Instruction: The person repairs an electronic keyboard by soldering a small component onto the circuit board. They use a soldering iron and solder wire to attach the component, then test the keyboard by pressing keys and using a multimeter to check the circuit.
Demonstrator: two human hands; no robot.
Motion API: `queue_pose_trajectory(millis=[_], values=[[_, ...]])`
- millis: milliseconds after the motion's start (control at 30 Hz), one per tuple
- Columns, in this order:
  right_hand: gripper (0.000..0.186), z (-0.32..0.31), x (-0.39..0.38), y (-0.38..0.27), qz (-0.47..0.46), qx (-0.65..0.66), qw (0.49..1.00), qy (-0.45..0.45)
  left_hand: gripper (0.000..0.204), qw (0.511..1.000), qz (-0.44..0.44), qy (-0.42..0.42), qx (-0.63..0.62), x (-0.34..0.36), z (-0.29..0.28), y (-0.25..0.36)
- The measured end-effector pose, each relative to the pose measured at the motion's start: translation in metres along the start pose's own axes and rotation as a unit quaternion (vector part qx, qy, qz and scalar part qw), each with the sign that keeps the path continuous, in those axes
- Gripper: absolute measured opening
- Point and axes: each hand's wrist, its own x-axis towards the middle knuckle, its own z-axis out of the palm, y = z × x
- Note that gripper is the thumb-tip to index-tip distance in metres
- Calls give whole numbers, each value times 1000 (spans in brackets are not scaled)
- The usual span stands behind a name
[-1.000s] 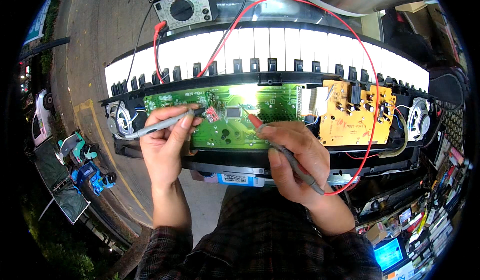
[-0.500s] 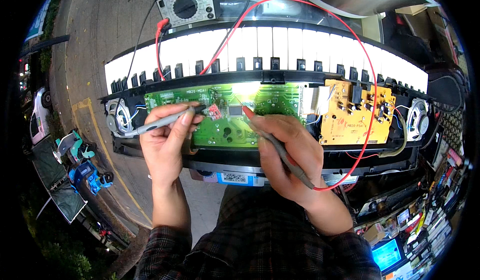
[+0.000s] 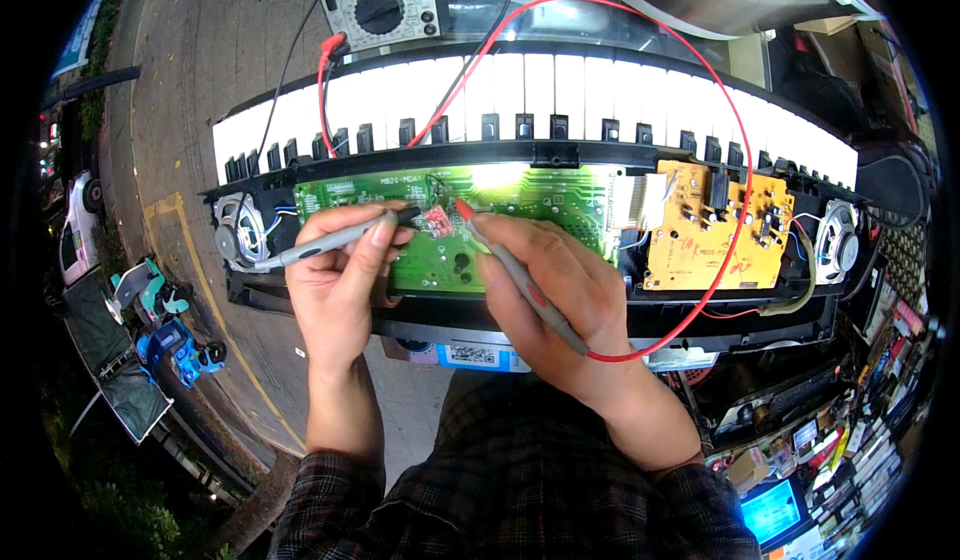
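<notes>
My left hand [image 3: 345,275] pinches a grey test probe [image 3: 325,243] with a black tip, aimed at the left side of a small red board [image 3: 437,222]. That red board sits on a long green circuit board [image 3: 550,230]. In my right hand [image 3: 560,295] is a second test probe [image 3: 537,298], grey with a red tip, its point close to the red board's upper right. Whether either tip touches metal is too small to tell. A red lead [image 3: 748,160] loops from the right probe up to an analog multimeter [image 3: 382,12] behind the keys.
The boards lie in an opened electronic keyboard with white keys [image 3: 540,90]. An orange circuit board [image 3: 715,240] and a speaker [image 3: 836,242] are at the right, another speaker [image 3: 236,228] at the left. Cluttered goods and a lit blue screen [image 3: 772,513] stand lower right; pavement [image 3: 185,110] lies left.
My right hand has moved left with its probe, from beside the dark chip to the red board. My left hand has shifted very slightly. The keyboard and multimeter appear a little further right.
</notes>
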Motion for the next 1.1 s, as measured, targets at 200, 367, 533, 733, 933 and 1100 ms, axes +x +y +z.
queue_pose_trajectory(millis=[200,367,533,733,933,1100], values=[[35,1,0,-1,30,-1,1000,-8,16,1000,-1,3,2,0,0,0],[35,3,0,1,32,-1,999,-3,17,1000,-2,3,4,1,1,0],[34,2,0,0,32,-10,999,-7,17,1000,-2,4,0,0,1,0],[41,0,2,0,-1,-55,998,-12,15,1000,-11,-3,-25,-2,2,0],[36,1,4,-6,27,-35,999,-9,17,999,-17,-4,-41,0,3,4],[32,4,3,-3,13,-33,999,12,17,999,-24,-10,-36,1,3,5]])
